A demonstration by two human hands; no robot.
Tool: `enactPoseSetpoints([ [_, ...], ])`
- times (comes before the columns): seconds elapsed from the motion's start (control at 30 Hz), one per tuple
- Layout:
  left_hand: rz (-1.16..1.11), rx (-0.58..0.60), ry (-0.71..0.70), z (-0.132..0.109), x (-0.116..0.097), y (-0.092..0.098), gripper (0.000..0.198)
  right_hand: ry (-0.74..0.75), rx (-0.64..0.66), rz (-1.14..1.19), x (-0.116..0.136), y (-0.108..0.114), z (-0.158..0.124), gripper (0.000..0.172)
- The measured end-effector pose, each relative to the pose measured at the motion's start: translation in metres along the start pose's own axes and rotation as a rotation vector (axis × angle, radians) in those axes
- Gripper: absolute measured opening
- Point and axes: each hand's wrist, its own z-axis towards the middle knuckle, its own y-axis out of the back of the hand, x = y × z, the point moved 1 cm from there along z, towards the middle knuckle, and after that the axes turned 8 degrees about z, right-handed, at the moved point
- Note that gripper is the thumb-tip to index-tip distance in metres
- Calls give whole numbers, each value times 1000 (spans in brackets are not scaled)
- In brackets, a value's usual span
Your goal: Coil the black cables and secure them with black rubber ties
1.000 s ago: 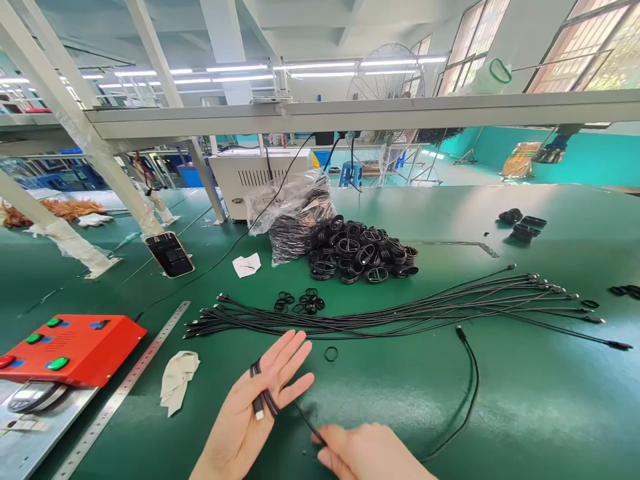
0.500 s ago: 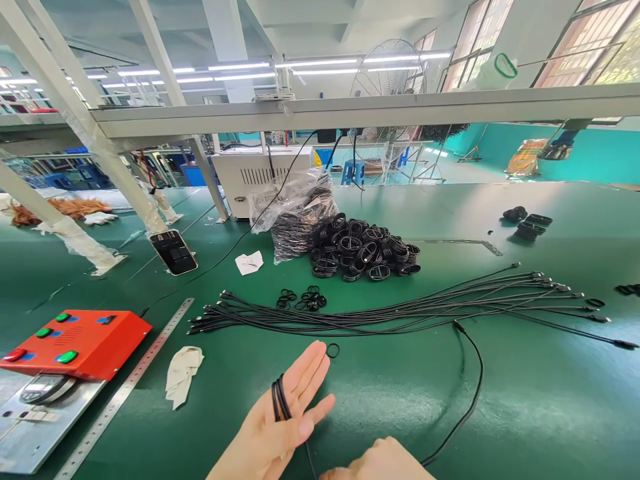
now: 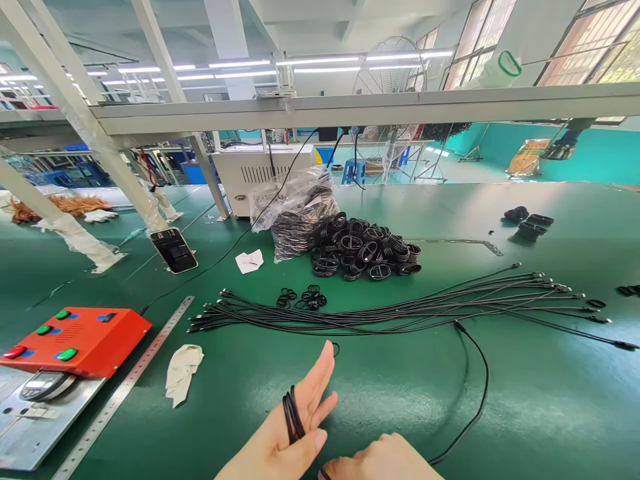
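1. Bottom centre: the left hand (image 3: 307, 415) has its fingers extended, with the black cable (image 3: 486, 390) looped around it; the right hand (image 3: 383, 460) pinches the same cable.
2. Lower right: the cable's other end curves over the green table (image 3: 560, 413).
3. Just beyond the left fingertips: a small ring (image 3: 337, 349), partly hidden by them.
4. Across the middle: a bundle of straight cables (image 3: 370, 323), with small black rings (image 3: 313, 298) behind it.
5. Centre: a heap of coiled cables (image 3: 367, 248) beside a plastic bag (image 3: 295, 223).
6. Lower left: red box (image 3: 83, 340), metal ruler (image 3: 125, 385), pale cloth (image 3: 183, 373).
7. Left: a phone (image 3: 173, 250) leans against a post.
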Motion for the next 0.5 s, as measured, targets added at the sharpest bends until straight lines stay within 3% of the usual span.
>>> enactPoseSetpoints([
  [0.1,75,1,21,0,-5,3,58,-165,-85,65,-18,6,2,13],
  [0.27,62,108,195,-6,-10,18,51,-457,-517,20,-79,49,-14,29],
  [0.33,49,29,270,-10,-8,28,48,-503,-597,-22,-109,66,-28,32],
  [0.4,42,-130,339,-16,-5,39,39,-496,-627,-49,-139,76,-44,33],
  [0.5,51,-346,421,-26,5,57,34,-518,-656,-83,-175,77,-65,36],
])
